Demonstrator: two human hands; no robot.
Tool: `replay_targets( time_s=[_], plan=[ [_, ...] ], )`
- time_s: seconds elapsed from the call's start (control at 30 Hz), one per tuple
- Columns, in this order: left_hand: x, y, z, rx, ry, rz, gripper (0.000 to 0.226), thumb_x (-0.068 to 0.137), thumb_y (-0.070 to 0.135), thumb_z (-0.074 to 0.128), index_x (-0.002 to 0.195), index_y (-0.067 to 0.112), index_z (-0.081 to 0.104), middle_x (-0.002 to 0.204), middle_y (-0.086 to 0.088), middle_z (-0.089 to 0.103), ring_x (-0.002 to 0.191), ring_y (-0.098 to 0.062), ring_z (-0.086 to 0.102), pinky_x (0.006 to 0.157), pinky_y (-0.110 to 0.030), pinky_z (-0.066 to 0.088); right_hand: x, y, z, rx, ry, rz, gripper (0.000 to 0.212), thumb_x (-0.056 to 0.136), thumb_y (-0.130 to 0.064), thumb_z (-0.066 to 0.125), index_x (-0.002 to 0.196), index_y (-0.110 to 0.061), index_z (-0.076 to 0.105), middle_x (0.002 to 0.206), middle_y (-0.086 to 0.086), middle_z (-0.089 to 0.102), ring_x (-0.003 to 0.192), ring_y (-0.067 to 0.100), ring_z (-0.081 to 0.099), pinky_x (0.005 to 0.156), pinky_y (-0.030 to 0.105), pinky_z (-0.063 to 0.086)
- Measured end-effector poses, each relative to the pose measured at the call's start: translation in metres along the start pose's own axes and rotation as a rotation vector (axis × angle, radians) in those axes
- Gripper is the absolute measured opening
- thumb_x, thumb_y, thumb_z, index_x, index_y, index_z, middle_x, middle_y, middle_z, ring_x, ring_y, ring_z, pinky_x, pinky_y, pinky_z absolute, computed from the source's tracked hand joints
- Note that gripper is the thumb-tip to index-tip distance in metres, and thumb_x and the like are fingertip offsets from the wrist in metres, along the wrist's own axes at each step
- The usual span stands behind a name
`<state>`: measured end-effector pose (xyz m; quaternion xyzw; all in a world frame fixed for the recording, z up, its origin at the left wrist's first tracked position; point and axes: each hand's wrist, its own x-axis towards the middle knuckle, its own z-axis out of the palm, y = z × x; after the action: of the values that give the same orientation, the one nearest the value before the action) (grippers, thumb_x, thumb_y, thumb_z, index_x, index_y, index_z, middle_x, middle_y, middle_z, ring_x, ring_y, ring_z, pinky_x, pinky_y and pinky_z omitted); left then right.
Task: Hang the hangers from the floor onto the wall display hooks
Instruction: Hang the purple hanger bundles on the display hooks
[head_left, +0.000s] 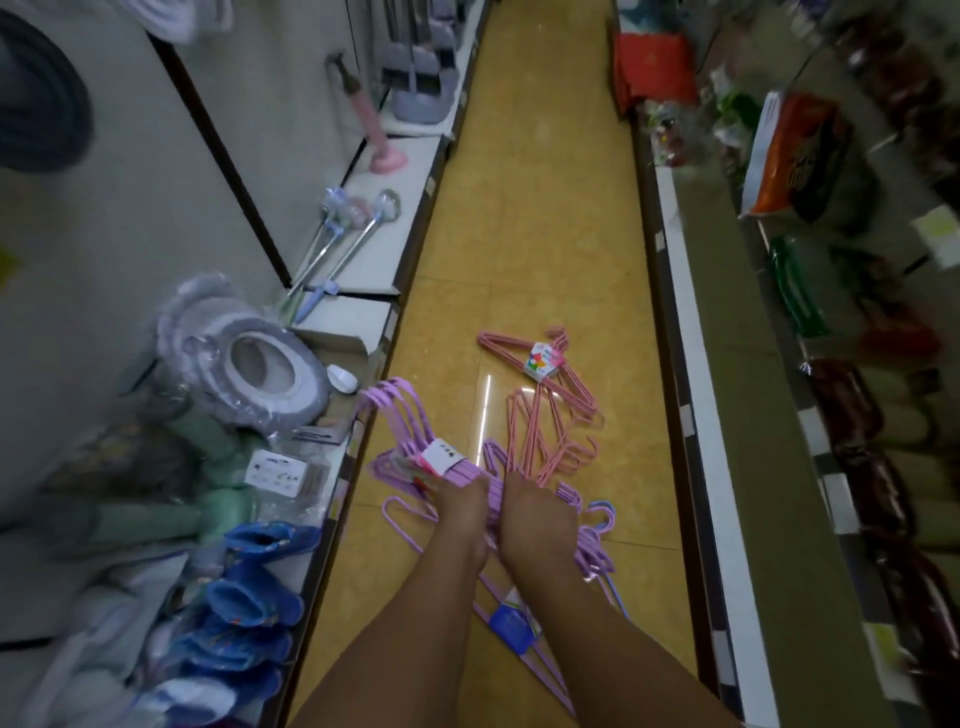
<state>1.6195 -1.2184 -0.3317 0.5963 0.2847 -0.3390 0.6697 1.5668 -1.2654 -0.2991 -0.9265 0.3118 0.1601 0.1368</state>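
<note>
- My left hand (462, 506) is clenched round a bundle of purple hangers (415, 441), gripping it just below its paper label. I hold it there because the band keeps the whole stack together, so it comes up as one piece with the hooks fanning out toward the left shelf.
- My right hand (535, 512) is closed on more hangers: pink ones (535, 431) stick out beyond my fingers, and loose purple ones (592, 540) trail down past my wrist. Which of these I truly have pinched I cannot tell, as my fingers are hidden.
- Both hands sit side by side, nearly touching, low over the yellow floor (545, 208) of the aisle. I judge that I am gathering as many as I can in one go rather than making many trips.
- Another tied pink bundle (540, 364) lies flat on the floor further ahead, apart from my hands, not yet collected.
- A purple bundle with a blue label (511, 623) lies on the floor under my right forearm.
- The loose ones are tangled by their hooks, so lifting may drag neighbours along or drop some.
- The wall hooks meant for them are not in view; the left shelf (363, 332) carries wrapped goods.
</note>
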Motion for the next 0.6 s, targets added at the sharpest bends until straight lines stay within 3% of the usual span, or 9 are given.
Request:
replay_targets(
  time_s=[0.07, 0.13, 0.17, 0.23, 0.33, 0.37, 0.47, 0.53, 0.6],
  plan=[
    [-0.032, 0.020, -0.002, 0.184, -0.022, 0.045, 0.024, 0.095, 0.003, 0.045, 0.110, -0.008, 0.060, 0.089, -0.015, 0.065, 0.075, -0.024, 0.061, 0.056, -0.023, 0.045, -0.010, 0.007, -0.026, 0.005, 0.023, 0.036, 0.026, 0.096, -0.013, 0.039, 0.118, -0.017, 0.052, 0.116, 0.006, 0.064, 0.106, 0.026, 0.062, 0.082, 0.032, 0.047],
    [-0.054, 0.040, -0.015, 0.220, -0.015, 0.102, 0.024, 0.094, 0.000, 0.042, 0.085, -0.004, 0.063, 0.065, -0.008, 0.067, 0.063, -0.025, 0.060, 0.047, -0.019, 0.045, -0.021, 0.014, -0.055, 0.010, 0.018, 0.069, 0.027, 0.094, -0.012, 0.040, 0.118, -0.018, 0.052, 0.116, 0.006, 0.064, 0.107, 0.027, 0.062, 0.083, 0.031, 0.046],
    [-0.066, 0.052, -0.021, 0.269, 0.035, 0.154, 0.024, 0.094, 0.000, 0.043, 0.080, 0.002, 0.063, 0.065, -0.006, 0.068, 0.067, -0.028, 0.060, 0.051, -0.020, 0.047, -0.025, 0.018, -0.069, 0.005, 0.021, 0.069, 0.028, 0.093, -0.012, 0.042, 0.117, -0.020, 0.053, 0.115, 0.005, 0.065, 0.106, 0.028, 0.062, 0.082, 0.030, 0.046],
    [-0.077, 0.072, -0.037, 0.519, 0.164, 0.310, 0.016, 0.093, 0.014, 0.049, 0.102, 0.012, 0.062, 0.094, -0.004, 0.065, 0.093, -0.029, 0.059, 0.074, -0.029, 0.047, -0.033, 0.026, -0.092, -0.016, 0.024, 0.039, 0.027, 0.089, -0.014, 0.045, 0.113, -0.023, 0.055, 0.111, 0.004, 0.067, 0.102, 0.028, 0.063, 0.080, 0.030, 0.046],
    [-0.092, 0.104, -0.044, 0.503, 0.077, 0.438, 0.066, 0.078, 0.046, 0.069, 0.133, 0.016, 0.048, 0.127, -0.007, 0.058, 0.118, -0.028, 0.054, 0.098, -0.042, 0.045, -0.048, 0.029, -0.121, -0.075, 0.048, -0.097, 0.023, 0.085, -0.021, 0.053, 0.107, -0.028, 0.057, 0.104, 0.000, 0.068, 0.098, 0.024, 0.063, 0.081, 0.031, 0.043],
    [-0.097, 0.116, -0.044, 0.441, 0.062, 0.465, 0.070, 0.073, 0.048, 0.074, 0.131, 0.017, 0.050, 0.126, -0.008, 0.060, 0.115, -0.028, 0.058, 0.096, -0.043, 0.048, -0.052, 0.029, -0.128, -0.086, 0.058, -0.139, 0.022, 0.084, -0.023, 0.054, 0.105, -0.029, 0.057, 0.101, -0.001, 0.068, 0.097, 0.023, 0.063, 0.083, 0.032, 0.042],
    [-0.117, 0.141, -0.048, 0.216, 0.016, 0.419, 0.059, 0.081, 0.023, 0.074, 0.132, 0.009, 0.050, 0.126, -0.013, 0.059, 0.104, -0.021, 0.059, 0.080, -0.031, 0.053, -0.066, 0.027, -0.140, -0.064, 0.067, -0.178, 0.022, 0.080, -0.021, 0.056, 0.100, -0.029, 0.060, 0.092, -0.002, 0.068, 0.091, 0.021, 0.062, 0.087, 0.034, 0.044],
    [-0.128, 0.143, -0.053, 0.288, 0.079, 0.356, 0.068, 0.076, 0.041, 0.075, 0.130, 0.005, 0.053, 0.120, -0.014, 0.063, 0.102, -0.026, 0.061, 0.086, -0.035, 0.051, -0.076, 0.024, -0.141, -0.046, 0.074, -0.194, 0.022, 0.079, -0.019, 0.057, 0.098, -0.029, 0.061, 0.089, -0.002, 0.067, 0.090, 0.020, 0.061, 0.092, 0.035, 0.042],
    [-0.141, 0.141, -0.055, 0.443, 0.126, 0.342, 0.091, 0.056, 0.070, 0.072, 0.125, 0.012, 0.057, 0.113, -0.012, 0.065, 0.104, -0.032, 0.061, 0.093, -0.043, 0.049, -0.084, 0.019, -0.142, -0.060, 0.069, -0.234, 0.022, 0.078, -0.020, 0.059, 0.098, -0.028, 0.062, 0.089, -0.003, 0.067, 0.093, 0.019, 0.059, 0.097, 0.036, 0.037]
  ],
)
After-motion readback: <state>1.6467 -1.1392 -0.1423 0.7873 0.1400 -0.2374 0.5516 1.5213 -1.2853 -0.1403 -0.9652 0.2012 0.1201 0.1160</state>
